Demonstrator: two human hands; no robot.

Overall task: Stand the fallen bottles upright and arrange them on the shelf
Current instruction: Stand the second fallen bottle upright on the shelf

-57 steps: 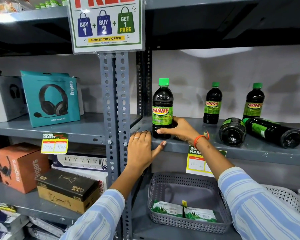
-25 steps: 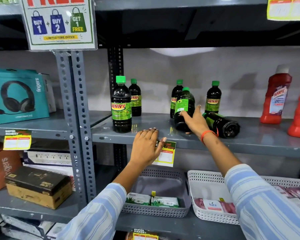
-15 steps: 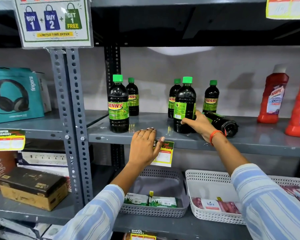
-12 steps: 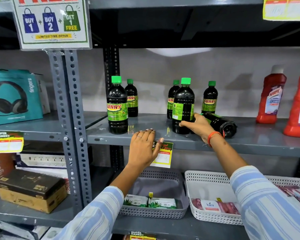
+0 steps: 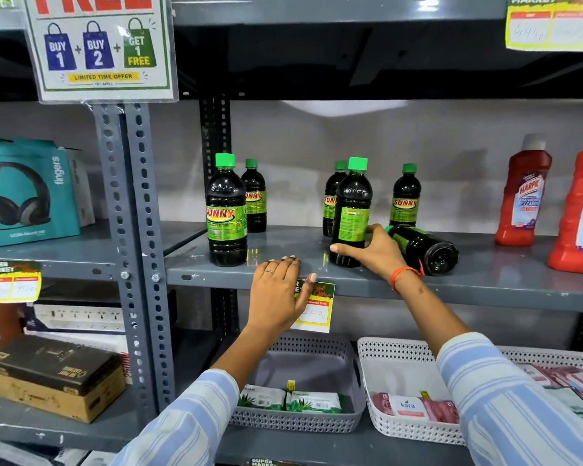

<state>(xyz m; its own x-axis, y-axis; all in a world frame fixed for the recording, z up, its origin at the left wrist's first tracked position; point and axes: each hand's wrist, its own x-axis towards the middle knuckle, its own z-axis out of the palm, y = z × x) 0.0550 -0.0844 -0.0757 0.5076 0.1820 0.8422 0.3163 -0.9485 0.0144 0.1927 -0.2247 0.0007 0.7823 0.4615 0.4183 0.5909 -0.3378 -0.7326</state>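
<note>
Along the shelf [image 5: 485, 287] front edge, left of the price tag [image 5: 317, 307], the left hand [image 5: 278, 290] lies flat and empty on the lip. Bare shelf separates the left bottle [image 5: 227, 213] from the held bottle [image 5: 350, 210], upright, right hand [image 5: 372, 252] wrapped round its base. Just right, a fallen bottle [image 5: 424, 247] lies before another upright; red cleaners [image 5: 522, 193] stand further right.

I see grey slotted-steel racking [image 5: 133, 203] at nine o'clock, a pale wall [image 5: 317, 136] behind, and a bright patch [image 5: 344, 107] at twelve o'clock.
</note>
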